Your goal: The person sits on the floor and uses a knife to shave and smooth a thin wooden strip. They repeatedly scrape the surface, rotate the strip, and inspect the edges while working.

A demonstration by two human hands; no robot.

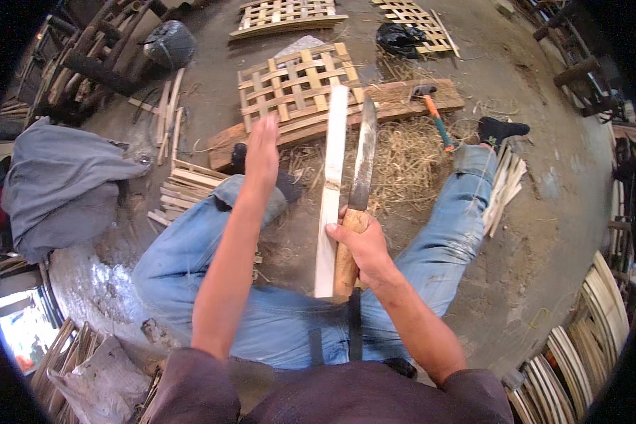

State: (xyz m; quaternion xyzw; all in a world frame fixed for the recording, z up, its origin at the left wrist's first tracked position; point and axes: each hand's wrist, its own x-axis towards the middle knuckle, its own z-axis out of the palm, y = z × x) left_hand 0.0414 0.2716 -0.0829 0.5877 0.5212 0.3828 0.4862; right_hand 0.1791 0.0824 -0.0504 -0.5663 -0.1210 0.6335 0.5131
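My right hand [369, 249] is closed round the wooden handle of a long knife [362, 162], whose dark, worn blade points away from me. The same hand pins a pale, flat bamboo strip [332, 152] beside the knife, with the thumb lying over it. The strip stands to the left of the blade, and a darker node crosses it midway. My left hand [263, 152] is raised to the left of the strip and apart from it. Its fingers are stretched out, slightly smeared, with nothing seen in them.
Beyond my hands, a woven bamboo panel [297, 81] leans on a wooden plank [403, 99], where a hammer [431, 113] lies. Shavings [403, 166] cover the ground between my legs. Split strips [184, 191] lie by my left leg, others [503, 187] by my right. Grey cloth [63, 184] hangs at left.
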